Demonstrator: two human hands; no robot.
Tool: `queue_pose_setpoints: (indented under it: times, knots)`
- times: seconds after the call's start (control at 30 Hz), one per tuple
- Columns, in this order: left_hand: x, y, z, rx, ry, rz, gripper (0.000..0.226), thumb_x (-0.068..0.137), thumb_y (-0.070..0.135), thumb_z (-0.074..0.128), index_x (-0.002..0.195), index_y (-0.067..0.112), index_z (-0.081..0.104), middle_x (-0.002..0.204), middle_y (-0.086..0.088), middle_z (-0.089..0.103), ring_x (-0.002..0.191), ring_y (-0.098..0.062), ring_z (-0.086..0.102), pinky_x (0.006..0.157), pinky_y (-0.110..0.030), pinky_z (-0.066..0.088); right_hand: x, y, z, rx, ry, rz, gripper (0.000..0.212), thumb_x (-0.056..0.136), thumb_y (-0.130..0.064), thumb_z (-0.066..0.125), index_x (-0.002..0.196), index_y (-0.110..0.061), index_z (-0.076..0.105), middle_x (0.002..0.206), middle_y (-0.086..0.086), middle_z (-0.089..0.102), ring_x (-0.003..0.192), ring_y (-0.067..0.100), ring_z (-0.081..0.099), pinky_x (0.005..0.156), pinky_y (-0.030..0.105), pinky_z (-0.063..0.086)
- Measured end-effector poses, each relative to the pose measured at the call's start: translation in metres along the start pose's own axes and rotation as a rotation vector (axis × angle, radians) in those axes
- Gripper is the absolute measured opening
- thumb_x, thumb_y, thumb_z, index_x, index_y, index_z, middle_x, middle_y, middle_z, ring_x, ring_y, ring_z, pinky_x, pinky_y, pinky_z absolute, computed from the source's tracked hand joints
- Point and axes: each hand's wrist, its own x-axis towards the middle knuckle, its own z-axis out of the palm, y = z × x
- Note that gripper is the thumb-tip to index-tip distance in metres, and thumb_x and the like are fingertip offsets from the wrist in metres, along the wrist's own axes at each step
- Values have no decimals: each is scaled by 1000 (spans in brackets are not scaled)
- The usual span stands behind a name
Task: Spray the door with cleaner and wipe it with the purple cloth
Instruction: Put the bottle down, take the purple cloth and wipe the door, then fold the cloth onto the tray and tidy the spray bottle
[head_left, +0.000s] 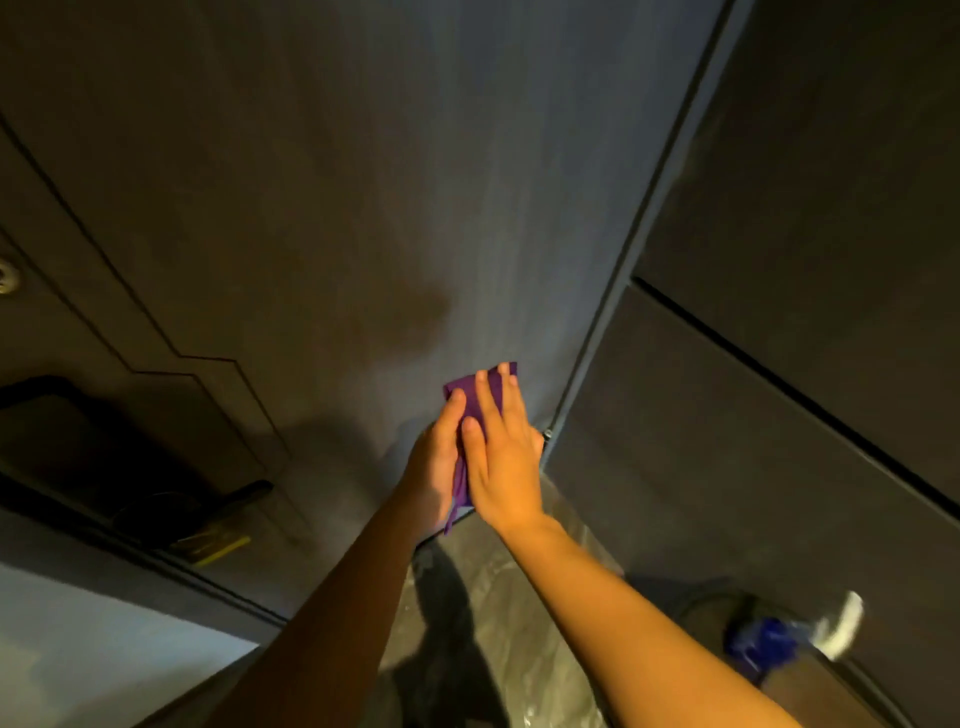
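Both hands press the purple cloth (480, 395) flat on the grey door (363, 208). The left hand (436, 462) grips its edge; the right hand (504, 457) lies open on top.

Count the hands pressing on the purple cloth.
2. The left hand grips the folded purple cloth from its left side; the right hand lies flat over it, against the dark grey door.
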Motion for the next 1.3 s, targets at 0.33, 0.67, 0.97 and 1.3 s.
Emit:
queue_pose_setpoints:
  times: [0.33,0.67,0.97,1.3]
  knots:
    - [-47,-142,98,-149,-231,-388,50,104,39,43,146,14,52,150,-11,55,138,-29,52,120,-45,32,-140,92,-125,-126,-106,220,68,100,-49,39,160,-36,13,170,-9,12,157,5,2,119,38,19]
    - [-123,-300,233,79,-393,-631,57,101,46,47,143,8,54,141,-19,61,130,-36,59,108,-49,43,-311,219,-293,115,205,869,42,105,-30,45,143,-15,50,147,10,55,131,28,52,107,35,38]
    - [-169,-447,328,189,-466,-824,47,98,37,54,136,11,62,136,-19,65,128,-36,60,111,-52,42,-440,324,-375,512,381,1280,23,99,-22,58,101,-2,67,93,11,67,86,27,62,82,45,53]
    - [-133,-588,356,518,-382,-794,25,87,18,73,112,15,75,110,-19,76,105,-39,72,99,-60,53,-529,426,-350,246,522,1348,4,100,-25,54,100,-21,54,92,4,70,79,22,65,65,33,48]
